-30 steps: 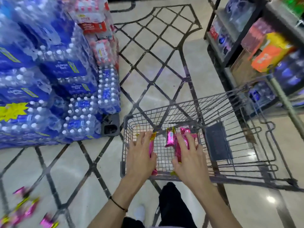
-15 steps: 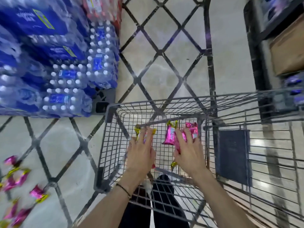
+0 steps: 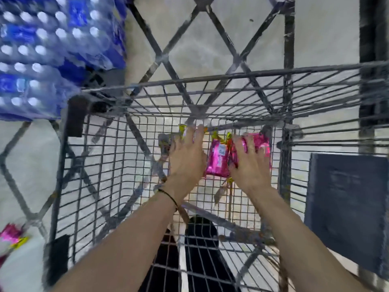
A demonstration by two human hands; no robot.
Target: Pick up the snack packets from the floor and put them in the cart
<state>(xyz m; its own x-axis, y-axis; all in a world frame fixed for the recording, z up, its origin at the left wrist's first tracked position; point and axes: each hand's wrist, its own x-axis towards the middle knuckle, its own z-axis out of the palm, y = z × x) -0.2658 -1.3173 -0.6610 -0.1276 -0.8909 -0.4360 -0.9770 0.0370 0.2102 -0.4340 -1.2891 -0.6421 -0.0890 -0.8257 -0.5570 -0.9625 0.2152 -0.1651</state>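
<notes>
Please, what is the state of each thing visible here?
Grey wire shopping cart: upright, holds packets.
Pink foil snack packets: lying in cart, under hands.
Left hand: fingers spread, resting on a packet.
Right hand: fingers spread, resting on packets.
Pink packet on floor: not yet collected.

Hands: left hand [image 3: 187,157] and right hand [image 3: 250,165], both bare.
Arms: forearms [image 3: 130,239] bare down to the bottom edge of view.
Left wrist: thin black band [image 3: 168,196], cord-like, worn snug.
Legs: dark trousers [image 3: 200,239], blurred, low in view.
</notes>
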